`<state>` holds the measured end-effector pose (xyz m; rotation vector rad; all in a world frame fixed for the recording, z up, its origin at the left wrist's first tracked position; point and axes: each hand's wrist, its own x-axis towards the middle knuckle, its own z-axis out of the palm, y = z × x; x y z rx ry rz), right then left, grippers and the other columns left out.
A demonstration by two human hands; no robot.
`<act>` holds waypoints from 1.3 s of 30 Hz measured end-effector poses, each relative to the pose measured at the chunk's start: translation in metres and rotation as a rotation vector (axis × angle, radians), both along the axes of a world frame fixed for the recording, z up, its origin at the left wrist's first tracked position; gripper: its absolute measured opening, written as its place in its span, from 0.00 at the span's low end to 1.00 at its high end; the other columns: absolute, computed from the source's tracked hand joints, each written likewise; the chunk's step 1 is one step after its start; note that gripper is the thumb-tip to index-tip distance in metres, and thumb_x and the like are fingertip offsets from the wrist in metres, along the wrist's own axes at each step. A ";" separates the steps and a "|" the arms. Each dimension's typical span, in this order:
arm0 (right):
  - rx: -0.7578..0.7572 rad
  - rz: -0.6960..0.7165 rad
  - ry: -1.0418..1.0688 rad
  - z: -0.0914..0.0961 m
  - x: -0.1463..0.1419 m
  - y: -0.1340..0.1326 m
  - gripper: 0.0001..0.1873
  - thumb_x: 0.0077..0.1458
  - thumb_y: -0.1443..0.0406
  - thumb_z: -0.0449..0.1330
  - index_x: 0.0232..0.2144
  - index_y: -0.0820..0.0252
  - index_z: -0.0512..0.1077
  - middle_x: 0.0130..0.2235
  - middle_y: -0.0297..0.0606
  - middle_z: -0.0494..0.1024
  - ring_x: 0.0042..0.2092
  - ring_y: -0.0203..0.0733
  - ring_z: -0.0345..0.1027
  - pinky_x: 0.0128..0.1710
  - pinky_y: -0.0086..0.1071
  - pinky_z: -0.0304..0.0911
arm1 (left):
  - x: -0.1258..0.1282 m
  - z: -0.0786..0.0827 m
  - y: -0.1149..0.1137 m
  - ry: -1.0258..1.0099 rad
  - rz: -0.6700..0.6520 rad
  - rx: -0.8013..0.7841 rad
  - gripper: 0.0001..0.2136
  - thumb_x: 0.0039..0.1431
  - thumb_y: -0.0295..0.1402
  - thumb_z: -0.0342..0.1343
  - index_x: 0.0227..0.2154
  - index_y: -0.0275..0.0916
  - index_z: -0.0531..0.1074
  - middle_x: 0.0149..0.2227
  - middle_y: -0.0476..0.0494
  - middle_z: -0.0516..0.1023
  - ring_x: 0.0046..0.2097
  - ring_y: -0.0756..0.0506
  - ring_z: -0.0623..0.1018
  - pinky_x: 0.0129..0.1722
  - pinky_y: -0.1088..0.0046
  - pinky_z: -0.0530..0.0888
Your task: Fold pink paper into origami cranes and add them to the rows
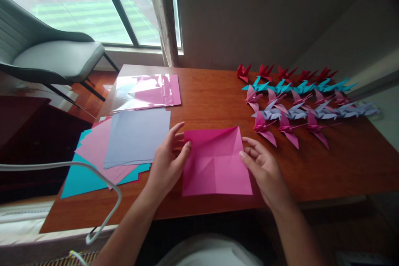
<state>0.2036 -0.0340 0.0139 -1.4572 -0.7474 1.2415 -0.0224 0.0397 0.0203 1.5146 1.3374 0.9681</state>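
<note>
A square sheet of bright pink origami paper, marked by creases that cross near its middle, is held by its sides just over the front of the table. My left hand grips its left edge, thumb on the upper side and the other fingers partly hidden. At the right edge my right hand pinches the paper between thumb and curled fingers. The sheet's upper right corner rises a little, and a shaded fold line runs down from it. Three folded bright pink paper cranes stand to the right, beyond my right hand.
Behind those cranes are rows of lavender cranes, light pink, turquoise and red ones. Left of my hands lie lavender sheets over pink and turquoise paper. A clear packet lies behind them. A white cable loops at front left.
</note>
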 end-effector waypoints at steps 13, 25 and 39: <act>-0.039 0.061 -0.428 0.002 0.005 -0.004 0.37 0.59 0.51 0.61 0.64 0.63 0.59 0.31 0.38 0.81 0.27 0.40 0.71 0.25 0.31 0.64 | 0.011 -0.011 -0.012 0.712 -0.275 0.656 0.15 0.65 0.26 0.51 0.53 0.39 0.72 0.57 0.35 0.75 0.58 0.35 0.72 0.56 0.54 0.70; 0.058 0.030 -0.763 -0.014 0.016 -0.003 0.24 0.62 0.55 0.58 0.55 0.61 0.70 0.43 0.44 0.79 0.34 0.41 0.73 0.30 0.34 0.70 | 0.012 -0.011 -0.012 0.823 -0.433 0.568 0.17 0.65 0.26 0.49 0.56 0.37 0.71 0.62 0.36 0.71 0.63 0.35 0.69 0.62 0.52 0.65; 0.228 0.140 -1.009 -0.017 0.011 0.024 0.20 0.61 0.58 0.58 0.53 0.58 0.72 0.44 0.45 0.78 0.44 0.50 0.73 0.48 0.44 0.68 | 0.002 -0.009 -0.016 0.801 -0.498 0.583 0.17 0.66 0.26 0.49 0.56 0.37 0.71 0.62 0.37 0.72 0.63 0.35 0.69 0.62 0.52 0.65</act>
